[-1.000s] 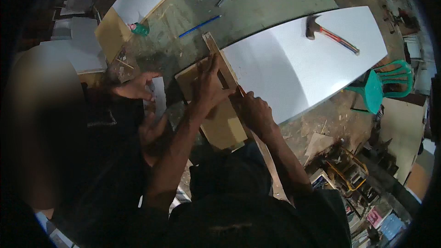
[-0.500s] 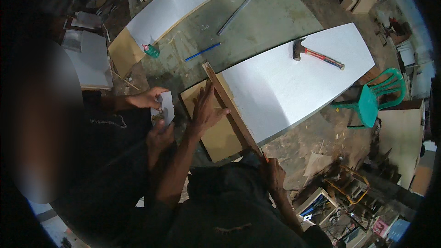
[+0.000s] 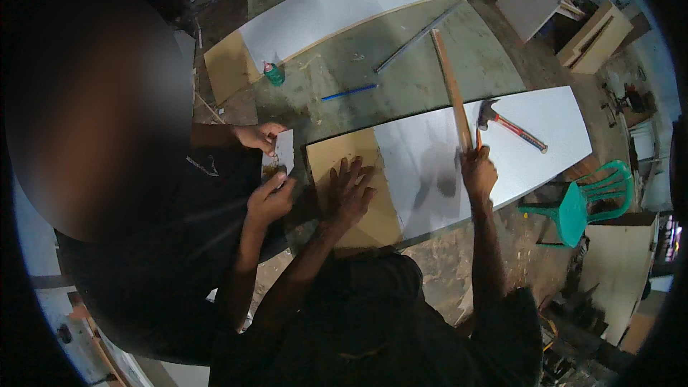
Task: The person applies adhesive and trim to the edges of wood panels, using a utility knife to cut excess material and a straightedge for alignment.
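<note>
My left hand (image 3: 349,197) lies with fingers spread on the bare tan end (image 3: 322,161) of a long board. The rest of that board has a white covering (image 3: 412,147). Above the white part, my right hand (image 3: 480,178) is closed round one end of a narrow wooden strip (image 3: 450,79), which points away from me. A thin orange tool (image 3: 479,137) sticks up from the same grip; its kind is hard to make out. Just right of the strip, a claw hammer (image 3: 512,127) with a red and black handle rests on the white covering.
At my left a co-worker's hands (image 3: 271,199) hold a small white piece (image 3: 284,149). Across the greenish table (image 3: 430,54) lie a blue pencil (image 3: 349,92), a metal bar (image 3: 412,41), a green bottle (image 3: 274,74) and another white-covered board (image 3: 337,8). A green chair (image 3: 573,215) stands right.
My right hand has lifted the wooden strip off the board's tan and white border and carried it rightward and away. My left hand has let go of the strip and now lies on the tan end.
</note>
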### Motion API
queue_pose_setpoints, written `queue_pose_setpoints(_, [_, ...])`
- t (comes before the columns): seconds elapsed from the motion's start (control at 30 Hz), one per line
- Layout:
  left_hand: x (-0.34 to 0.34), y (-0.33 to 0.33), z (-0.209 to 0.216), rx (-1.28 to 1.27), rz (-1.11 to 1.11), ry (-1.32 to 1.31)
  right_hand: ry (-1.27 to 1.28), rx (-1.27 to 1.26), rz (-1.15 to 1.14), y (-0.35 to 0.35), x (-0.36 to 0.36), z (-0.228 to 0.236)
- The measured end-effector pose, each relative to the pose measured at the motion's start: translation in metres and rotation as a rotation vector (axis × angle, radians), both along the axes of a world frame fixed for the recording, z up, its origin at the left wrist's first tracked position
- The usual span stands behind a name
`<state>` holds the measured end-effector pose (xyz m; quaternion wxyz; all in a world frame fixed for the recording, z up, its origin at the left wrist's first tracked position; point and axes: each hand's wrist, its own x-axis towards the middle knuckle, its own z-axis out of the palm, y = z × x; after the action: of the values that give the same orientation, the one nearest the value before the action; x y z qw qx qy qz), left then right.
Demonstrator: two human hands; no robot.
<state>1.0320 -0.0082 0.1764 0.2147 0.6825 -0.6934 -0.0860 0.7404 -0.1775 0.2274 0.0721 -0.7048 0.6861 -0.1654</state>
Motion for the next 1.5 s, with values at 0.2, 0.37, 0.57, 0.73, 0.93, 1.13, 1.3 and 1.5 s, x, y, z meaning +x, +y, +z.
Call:
queue_pose_setpoints(0.2, [-0.003,-0.002,0.026,0.064,-0.001,-0.011,0.063,-0.307,0.067,-0.050,0.027,0.017])
queue_pose_setpoints(0.37, [-0.010,-0.001,0.031,0.084,0.035,0.058,-0.060,-0.034,0.015,0.016,0.060,0.009])
queue_pose_setpoints(0.57, [-0.009,-0.003,0.020,0.043,0.052,0.087,-0.292,0.311,-0.034,0.060,0.074,-0.006])
queue_pose_setpoints(0.73, [-0.016,-0.006,0.032,0.044,0.071,0.083,-0.260,0.082,-0.059,0.047,0.069,-0.002])
queue_pose_setpoints(0.93, [-0.021,-0.007,0.029,0.026,0.100,0.096,-0.156,0.034,0.026,0.028,0.063,-0.002])
queue_pose_setpoints(1.13, [-0.016,-0.007,0.017,-0.013,0.105,0.093,-0.333,0.105,0.397,0.029,0.107,-0.015])
queue_pose_setpoints(1.3, [-0.015,-0.009,0.023,0.046,0.106,0.092,-0.610,0.635,0.277,0.007,0.157,-0.005])
queue_pose_setpoints(1.5, [-0.026,-0.014,0.018,-0.066,0.192,0.005,-0.211,0.503,0.231,0.010,0.169,-0.032])
